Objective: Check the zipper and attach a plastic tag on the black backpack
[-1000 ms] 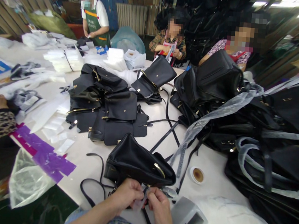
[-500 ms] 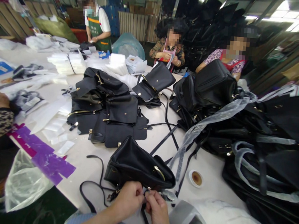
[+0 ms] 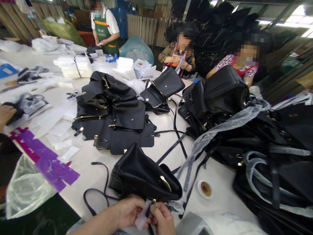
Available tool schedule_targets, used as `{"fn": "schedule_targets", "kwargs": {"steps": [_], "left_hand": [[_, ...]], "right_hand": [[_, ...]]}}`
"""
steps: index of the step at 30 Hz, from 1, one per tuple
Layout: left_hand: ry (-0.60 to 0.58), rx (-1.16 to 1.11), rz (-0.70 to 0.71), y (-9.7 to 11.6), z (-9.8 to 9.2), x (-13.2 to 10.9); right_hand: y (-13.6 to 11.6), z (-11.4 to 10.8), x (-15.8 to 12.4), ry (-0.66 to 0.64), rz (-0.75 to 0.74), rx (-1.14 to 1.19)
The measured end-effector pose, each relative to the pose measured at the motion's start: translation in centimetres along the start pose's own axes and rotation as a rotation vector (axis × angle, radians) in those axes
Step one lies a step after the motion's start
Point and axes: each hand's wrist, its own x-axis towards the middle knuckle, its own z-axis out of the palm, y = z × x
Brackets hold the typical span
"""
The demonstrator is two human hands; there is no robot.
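A black leather handbag [image 3: 143,169] lies on its side on the table right before me, its gold zip facing right. At its near edge my left hand [image 3: 130,211] is closed on a small translucent plastic strip [image 3: 142,217], which hangs down between my hands. My right hand [image 3: 163,222] pinches a black strap end just beside that strip, below a small gold fitting on the bag. The fingertips partly hide what they grip. A loose black strap [image 3: 90,203] curls on the table left of the bag.
Several black bags [image 3: 127,117] are piled beyond, with a larger heap [image 3: 284,158] on the right. A small dish of brown stuff [image 3: 205,189] and a grey tape dispenser [image 3: 194,232] stand to my right. A neighbour's hand [image 3: 0,116] is at left; several people work around the table.
My left hand has turned and drawn slightly left, bringing the plastic strip into clearer view. My right hand stays by the strap. At left, the neighbour's hand and sleeve have shifted.
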Motion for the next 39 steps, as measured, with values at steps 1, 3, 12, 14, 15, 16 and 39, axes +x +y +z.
{"fn": "schedule_targets", "kwargs": {"steps": [1,3,12,14,15,16,39], "left_hand": [[-0.006,0.006,0.027,-0.2,0.0,0.1],[-0.004,0.009,0.074,-0.5,0.0,0.2],[0.05,0.091,0.166,-0.4,0.4,-0.2],[0.07,0.111,0.181,-0.2,0.5,-0.4],[0.077,0.118,0.185,-0.1,0.6,-0.5],[0.082,0.125,0.186,-0.1,0.7,-0.5],[0.12,-0.047,0.091,-1.6,0.7,0.0]], "right_hand": [[0.1,-0.1,0.0,-0.004,0.004,0.004],[0.2,-0.2,0.0,-0.013,0.014,0.005],[-1.0,-0.6,-0.5,-0.091,0.019,-0.041],[-1.3,-0.6,-0.6,-0.11,0.009,-0.042],[-1.4,-0.6,-0.6,-0.109,0.002,-0.05],[-1.4,-0.6,-0.5,-0.1,-0.007,-0.066],[0.4,-1.6,0.4,0.012,-0.188,-0.454]]}}
